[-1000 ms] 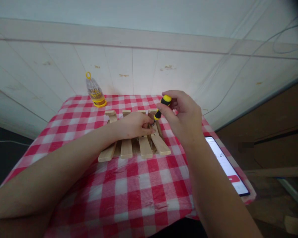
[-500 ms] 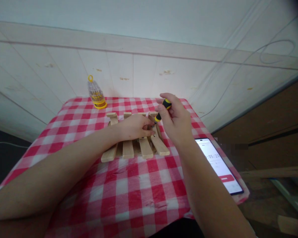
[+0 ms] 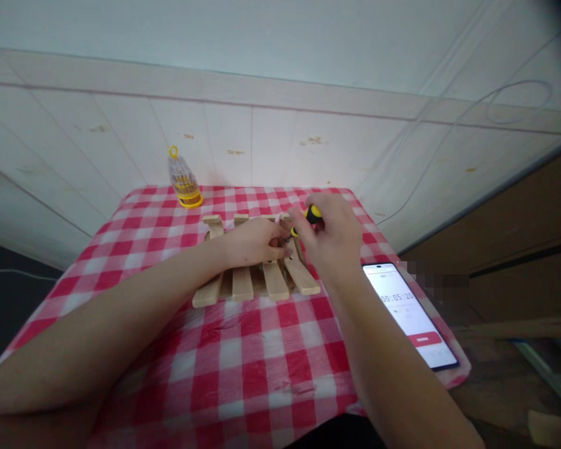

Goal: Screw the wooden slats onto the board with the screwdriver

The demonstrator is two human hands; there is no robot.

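Observation:
My right hand (image 3: 334, 234) is closed around the black and yellow handle of a screwdriver (image 3: 313, 214). The screwdriver slants down to the left, its tip at the rightmost slat of a small slatted wooden piece (image 3: 210, 292). Across the slats lies my left hand (image 3: 257, 240), fingers bent and pinched together close to the screwdriver's tip. What those fingers hold is hidden. Dark spots like holes or screws show on the slats beside them. Part of the wooden piece is covered by my left hand and forearm.
A clear case with a yellow base (image 3: 185, 184), holding several bits, stands at the table's back left. A phone showing a timer (image 3: 402, 312) lies at the right edge. Red and white checked cloth (image 3: 243, 374) covers the table, which meets a panelled wall (image 3: 271, 143).
My right hand has turned and tilted lower around the screwdriver handle, its fingers now more curled. The left hand stays on the slats. The whole view has shifted slightly.

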